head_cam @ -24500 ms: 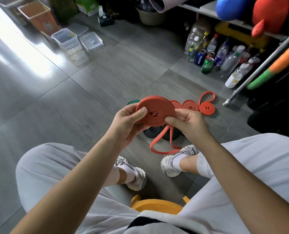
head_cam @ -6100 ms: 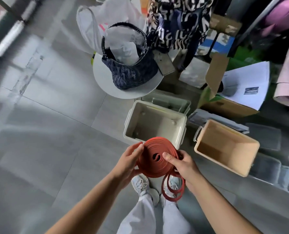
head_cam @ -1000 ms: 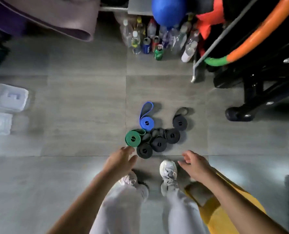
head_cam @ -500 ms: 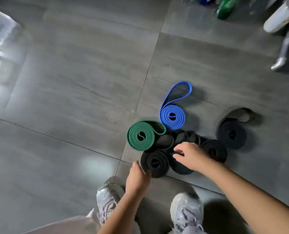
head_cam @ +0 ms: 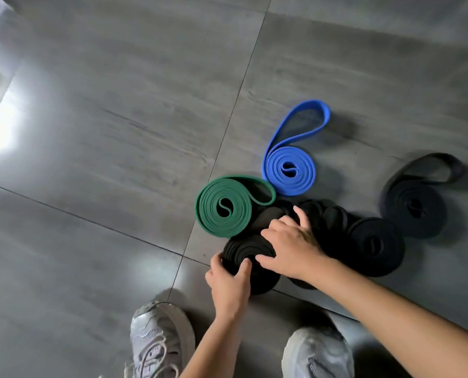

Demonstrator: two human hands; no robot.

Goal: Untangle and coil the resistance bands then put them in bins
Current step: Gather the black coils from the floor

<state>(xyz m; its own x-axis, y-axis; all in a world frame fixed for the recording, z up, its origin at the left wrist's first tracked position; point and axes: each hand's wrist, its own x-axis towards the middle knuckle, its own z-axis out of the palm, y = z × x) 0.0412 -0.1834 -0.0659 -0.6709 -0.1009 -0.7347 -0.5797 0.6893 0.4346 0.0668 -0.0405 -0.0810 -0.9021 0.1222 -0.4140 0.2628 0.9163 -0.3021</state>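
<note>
Gripping from the near-left side, the left hand [head_cam: 228, 285] curls its thumb and fingers round the rim of the nearest black coil [head_cam: 247, 252], which lies flat on the grey tiled floor [head_cam: 90, 137] just beyond two pale grey shoes [head_cam: 161, 339]. The right hand [head_cam: 290, 246] lies palm down with its fingers fanned apart; its thumb rests on top of that same coil and its fingertips press on the small black coils [head_cam: 333, 216] packed behind it. To the right, touching the cluster, sits a larger black coil [head_cam: 374, 246]. A green coil [head_cam: 224, 208] lies against the cluster's left side, its outer end lifting into a short loop. Farther off, a blue coil [head_cam: 288, 170] touches the green one, a long loose loop trailing away from it. Off to the right lies a dark coil [head_cam: 413, 205] with its own slack loop.
</note>
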